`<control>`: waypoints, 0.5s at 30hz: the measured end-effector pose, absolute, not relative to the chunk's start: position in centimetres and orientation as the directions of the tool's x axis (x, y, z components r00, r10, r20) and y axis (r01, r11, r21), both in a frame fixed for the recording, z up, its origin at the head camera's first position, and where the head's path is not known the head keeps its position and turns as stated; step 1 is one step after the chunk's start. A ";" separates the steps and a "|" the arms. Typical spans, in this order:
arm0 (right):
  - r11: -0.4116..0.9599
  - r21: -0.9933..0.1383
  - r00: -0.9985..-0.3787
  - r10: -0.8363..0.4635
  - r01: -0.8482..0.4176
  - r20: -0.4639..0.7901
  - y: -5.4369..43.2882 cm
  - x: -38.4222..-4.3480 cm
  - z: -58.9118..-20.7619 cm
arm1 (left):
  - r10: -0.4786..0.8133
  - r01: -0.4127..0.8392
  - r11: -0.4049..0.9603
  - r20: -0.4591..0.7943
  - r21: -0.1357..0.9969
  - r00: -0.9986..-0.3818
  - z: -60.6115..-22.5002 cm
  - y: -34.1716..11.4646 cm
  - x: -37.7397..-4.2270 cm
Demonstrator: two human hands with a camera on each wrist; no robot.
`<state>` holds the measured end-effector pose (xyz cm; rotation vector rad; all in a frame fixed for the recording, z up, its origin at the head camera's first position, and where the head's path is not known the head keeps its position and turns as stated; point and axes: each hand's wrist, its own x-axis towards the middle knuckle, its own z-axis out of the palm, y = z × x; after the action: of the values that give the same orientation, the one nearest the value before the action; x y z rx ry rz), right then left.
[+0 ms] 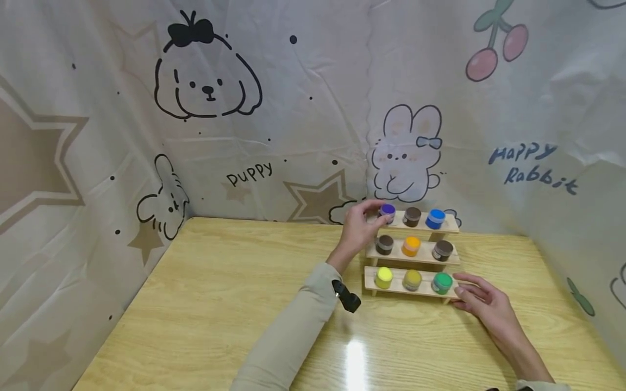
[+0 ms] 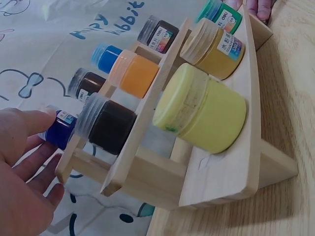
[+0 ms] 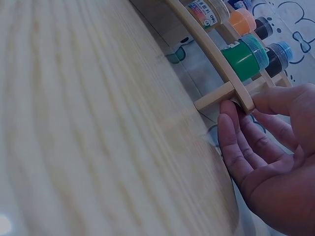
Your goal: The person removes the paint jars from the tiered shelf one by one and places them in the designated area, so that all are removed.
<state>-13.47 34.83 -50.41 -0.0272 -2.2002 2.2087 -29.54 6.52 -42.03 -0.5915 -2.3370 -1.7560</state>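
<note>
A three-tier wooden display rack [image 1: 427,293] holds small paint jars with clear lids, several in all. At the left end of its top tier, my left hand [image 1: 361,225] pinches the purple paint jar [image 1: 388,212] between thumb and fingers. In the left wrist view this jar [image 2: 61,129] looks deep blue and sits at the shelf end. My right hand [image 1: 489,307] grips the right end of the bottom tier, beside the green jar [image 1: 442,283]. The right wrist view has the thumb above the board end and curled fingers [image 3: 234,147] beneath it.
Dark brown [image 1: 412,216] and blue [image 1: 435,219] jars share the top tier. An orange jar [image 1: 411,246] stands between two dark ones in the middle. Yellow [image 1: 383,277] and ochre [image 1: 412,279] jars line the bottom. A printed curtain [image 1: 274,125] hangs behind the wooden table [image 1: 220,293].
</note>
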 end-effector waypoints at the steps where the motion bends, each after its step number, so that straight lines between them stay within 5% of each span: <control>1: -0.005 -1.000 -1.000 0.027 -0.009 0.009 34.9 -13.5 -50.4 | 0.219 0.409 0.229 0.363 0.883 -0.906 -42.0 6.4 -29.5; 15: -0.002 -1.000 -1.000 0.019 -0.020 0.020 35.0 -13.5 -50.4 | 0.203 0.436 0.166 0.403 0.884 -0.893 -41.8 3.2 -29.5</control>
<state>-13.46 34.96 -50.43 0.0017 -2.1993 2.2050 -29.52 3.20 -41.79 -0.6249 -2.2445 -1.8091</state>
